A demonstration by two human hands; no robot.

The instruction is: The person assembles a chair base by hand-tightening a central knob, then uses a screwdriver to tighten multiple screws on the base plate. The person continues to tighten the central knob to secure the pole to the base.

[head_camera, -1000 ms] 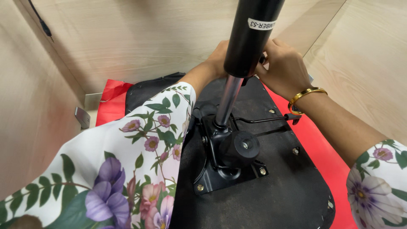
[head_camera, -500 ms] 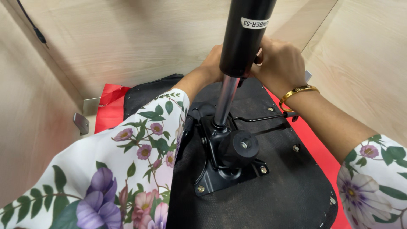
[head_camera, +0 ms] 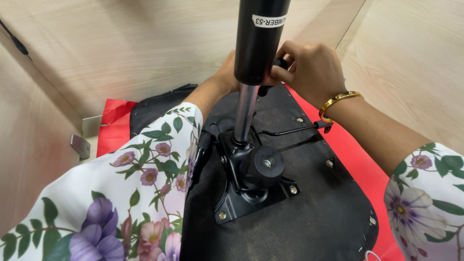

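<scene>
A: Which way does the gas lift cylinder (head_camera: 258, 41) run?

B: Its long axis stands roughly upright from the black mounting plate (head_camera: 251, 186), rising toward the camera. The thick black tube is on top, the thin chrome rod (head_camera: 244, 113) below, seated in the plate's hub.

A: And where is all that?

B: The plate is bolted to the underside of an overturned chair seat (head_camera: 299, 212), black fabric facing up, lying on a red sheet (head_camera: 113, 128) between pale wooden panels.

A: The hands?

B: The right hand (head_camera: 309, 72) reaches in from the right, wrist bent, a gold bangle (head_camera: 338, 102) on it. Its fingers are curled tight around a small black part (head_camera: 279, 64) just behind the cylinder. The left hand (head_camera: 227, 77) comes in under a floral sleeve (head_camera: 121, 193) and sits behind the tube; I cannot tell how its fingers are set

A: Anything beside the hub?

B: A round black knob (head_camera: 266, 164) and a thin lever (head_camera: 295, 130) pointing right
</scene>
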